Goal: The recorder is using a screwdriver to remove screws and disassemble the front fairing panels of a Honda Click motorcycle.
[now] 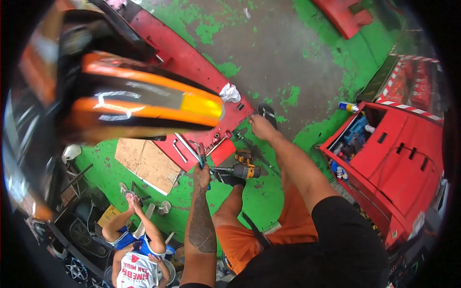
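Note:
My left hand (202, 175) is closed around a slim hand tool (202, 154) that looks like pliers, with dark red at one end and a blue part below the fist. Just right of the red platform's tip, my right hand (263, 127) has its fingers curled together; whatever they hold is too small to make out. Beside the left hand, wrenches (180, 150) and sockets (217, 141) lie on the red platform (211, 79). A yellow and black power wrench (247, 171) rests near my foot. Over the platform hangs an orange, black and yellow motorcycle fender (153, 98).
A white rag (230, 92) lies on the platform. To the right stands a red tool cabinet (398, 149) with an open bin and a blue can (348, 106). Flattened cardboard (149, 161) covers floor at left. Another person (137, 259) sits at lower left.

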Action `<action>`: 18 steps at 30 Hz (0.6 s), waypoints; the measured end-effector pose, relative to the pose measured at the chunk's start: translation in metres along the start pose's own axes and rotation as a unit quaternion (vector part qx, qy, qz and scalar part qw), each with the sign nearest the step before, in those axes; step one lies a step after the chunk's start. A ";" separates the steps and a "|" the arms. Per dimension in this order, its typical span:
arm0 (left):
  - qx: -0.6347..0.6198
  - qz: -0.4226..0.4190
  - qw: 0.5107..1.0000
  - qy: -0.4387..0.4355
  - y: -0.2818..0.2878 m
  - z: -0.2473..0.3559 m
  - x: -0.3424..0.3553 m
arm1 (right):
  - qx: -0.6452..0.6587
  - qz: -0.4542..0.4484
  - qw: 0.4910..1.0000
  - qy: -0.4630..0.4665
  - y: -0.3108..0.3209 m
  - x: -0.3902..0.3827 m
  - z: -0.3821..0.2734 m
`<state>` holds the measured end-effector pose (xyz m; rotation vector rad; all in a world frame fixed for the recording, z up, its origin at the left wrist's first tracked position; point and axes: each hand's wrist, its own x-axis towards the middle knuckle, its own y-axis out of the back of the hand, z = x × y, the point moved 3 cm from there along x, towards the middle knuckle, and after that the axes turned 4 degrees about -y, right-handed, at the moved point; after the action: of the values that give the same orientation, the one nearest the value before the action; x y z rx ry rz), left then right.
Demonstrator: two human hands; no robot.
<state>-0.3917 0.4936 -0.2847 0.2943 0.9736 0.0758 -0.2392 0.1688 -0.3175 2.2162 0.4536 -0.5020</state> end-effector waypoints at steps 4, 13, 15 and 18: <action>-0.026 0.093 0.993 0.063 0.060 -0.085 0.078 | 0.110 -0.075 0.989 -0.057 -0.066 0.070 -0.024; -0.050 0.172 0.984 0.020 0.019 -0.090 0.211 | 0.212 -0.081 0.968 -0.106 -0.087 0.053 0.034; 0.033 0.209 0.977 0.019 0.027 -0.087 0.219 | 0.245 -0.102 0.958 -0.105 -0.092 0.051 0.039; 0.311 0.347 0.858 -0.215 -0.018 -0.043 0.185 | 0.299 -0.150 0.930 -0.149 -0.093 0.042 0.031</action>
<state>-0.3241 0.5214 -0.4609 1.2077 0.3759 0.3412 -0.2532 0.2085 -0.4155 2.5857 0.5284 -1.2634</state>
